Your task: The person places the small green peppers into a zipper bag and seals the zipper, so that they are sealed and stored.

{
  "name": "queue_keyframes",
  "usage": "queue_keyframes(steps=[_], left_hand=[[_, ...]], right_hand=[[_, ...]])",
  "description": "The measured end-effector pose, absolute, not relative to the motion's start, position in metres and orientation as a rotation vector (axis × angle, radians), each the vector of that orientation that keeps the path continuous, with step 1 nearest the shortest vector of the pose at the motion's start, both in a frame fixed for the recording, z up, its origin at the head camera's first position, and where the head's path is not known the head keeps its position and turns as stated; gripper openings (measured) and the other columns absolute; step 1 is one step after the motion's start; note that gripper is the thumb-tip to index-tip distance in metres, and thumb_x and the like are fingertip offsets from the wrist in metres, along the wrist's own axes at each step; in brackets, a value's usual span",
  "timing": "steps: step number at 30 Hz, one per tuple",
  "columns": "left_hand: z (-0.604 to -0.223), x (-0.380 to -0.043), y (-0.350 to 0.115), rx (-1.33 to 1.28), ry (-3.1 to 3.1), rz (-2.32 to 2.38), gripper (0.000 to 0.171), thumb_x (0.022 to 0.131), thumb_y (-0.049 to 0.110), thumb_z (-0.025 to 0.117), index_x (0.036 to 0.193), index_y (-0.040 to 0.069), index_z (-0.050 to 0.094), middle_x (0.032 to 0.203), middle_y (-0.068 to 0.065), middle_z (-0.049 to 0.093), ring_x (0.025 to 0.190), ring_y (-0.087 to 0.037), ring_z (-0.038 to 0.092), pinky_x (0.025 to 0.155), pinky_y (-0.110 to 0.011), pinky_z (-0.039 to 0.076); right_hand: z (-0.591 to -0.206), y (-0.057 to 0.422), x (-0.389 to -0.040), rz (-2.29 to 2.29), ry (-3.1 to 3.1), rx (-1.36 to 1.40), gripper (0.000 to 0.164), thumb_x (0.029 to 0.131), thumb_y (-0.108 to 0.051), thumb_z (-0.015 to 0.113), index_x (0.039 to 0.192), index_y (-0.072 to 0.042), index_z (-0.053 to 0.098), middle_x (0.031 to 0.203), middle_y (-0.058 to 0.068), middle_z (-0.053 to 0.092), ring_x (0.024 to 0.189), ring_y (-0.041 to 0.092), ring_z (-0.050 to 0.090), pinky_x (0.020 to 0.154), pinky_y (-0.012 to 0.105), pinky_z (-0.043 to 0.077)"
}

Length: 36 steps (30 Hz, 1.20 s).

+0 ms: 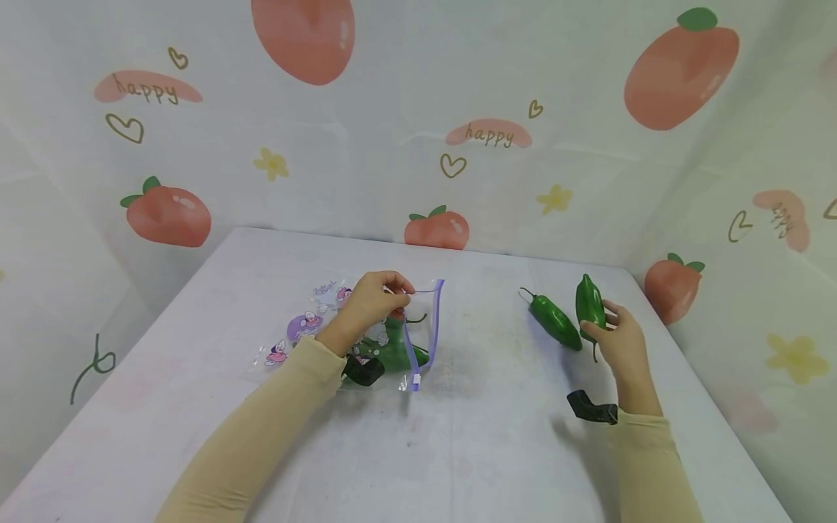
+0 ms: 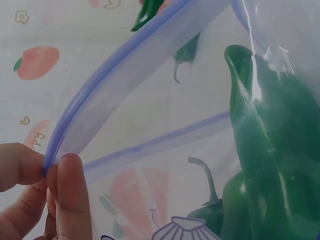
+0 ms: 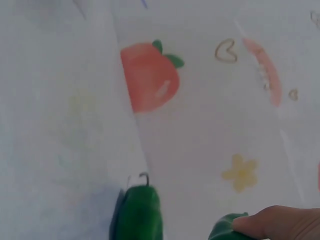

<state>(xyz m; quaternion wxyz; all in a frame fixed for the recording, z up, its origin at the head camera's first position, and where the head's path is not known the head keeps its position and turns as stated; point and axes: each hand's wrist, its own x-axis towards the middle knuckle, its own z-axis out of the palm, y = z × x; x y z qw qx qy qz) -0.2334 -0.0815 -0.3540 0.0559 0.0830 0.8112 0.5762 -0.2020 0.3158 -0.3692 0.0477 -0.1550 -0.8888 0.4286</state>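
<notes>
A clear zip bag (image 1: 304,328) with a purple zip edge and cartoon prints lies on the table, several green peppers (image 2: 272,165) inside it. With thumb and fingers my left hand (image 1: 375,301) pinches the zip edge at the bag's mouth, which gapes in the left wrist view. On the right, my right hand (image 1: 617,341) grips a green pepper (image 1: 590,299), its tip up and stem down. Just left of that one lies another green pepper (image 1: 554,321), stem toward the back. Only the thumb (image 3: 272,223) and part of the held pepper show in the right wrist view.
The white table (image 1: 484,436) ends at the back and right against a hanging cloth (image 1: 392,145) printed with peaches, hearts and flowers. A black wrist mount (image 1: 591,408) sits at the right sleeve, another (image 1: 362,370) at the left, over the bag.
</notes>
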Motion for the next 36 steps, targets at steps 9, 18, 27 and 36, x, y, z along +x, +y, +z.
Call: queue_keyframes(steps=[9, 18, 27, 36], left_hand=[[-0.354, -0.234, -0.081, 0.248, 2.46, 1.744, 0.013, 0.086, 0.008, 0.062, 0.098, 0.006, 0.068, 0.078, -0.008, 0.058, 0.064, -0.017, 0.064, 0.066, -0.03, 0.059], [-0.353, -0.235, -0.081, 0.249, 2.458, 1.762, 0.013, 0.086, 0.005, 0.06, 0.097, 0.004, 0.067, 0.08, -0.009, 0.056, 0.064, -0.018, 0.062, 0.065, -0.031, 0.06], [-0.353, -0.234, -0.081, 0.252, 2.463, 1.743, 0.013, 0.086, 0.006, 0.061, 0.098, 0.005, 0.068, 0.079, -0.008, 0.057, 0.064, -0.017, 0.063, 0.066, -0.03, 0.059], [-0.355, -0.233, -0.08, 0.237, 2.472, 1.709, 0.012, 0.088, 0.009, 0.063, 0.098, 0.007, 0.068, 0.082, -0.009, 0.058, 0.066, -0.018, 0.065, 0.068, -0.03, 0.058]], right_hand=[[-0.344, 0.275, -0.193, 1.331, -2.684, -0.278, 0.072, 0.094, -0.022, 0.062, 0.154, -0.012, 0.023, 0.149, 0.028, 0.035, 0.132, 0.045, 0.041, 0.101, 0.059, 0.043], [-0.342, 0.237, -0.182, 1.266, -2.705, -0.035, 0.069, 0.093, -0.015, 0.064, 0.151, -0.009, 0.03, 0.142, 0.028, 0.043, 0.123, 0.044, 0.05, 0.094, 0.056, 0.049], [-0.349, 0.211, -0.171, 1.29, -2.716, 0.115, 0.066, 0.09, -0.011, 0.067, 0.148, -0.008, 0.037, 0.137, 0.024, 0.049, 0.117, 0.04, 0.057, 0.091, 0.05, 0.054], [-0.369, 0.191, -0.169, 1.32, -2.735, 0.248, 0.064, 0.085, -0.009, 0.072, 0.143, -0.004, 0.044, 0.134, 0.021, 0.054, 0.119, 0.036, 0.056, 0.096, 0.048, 0.051]])
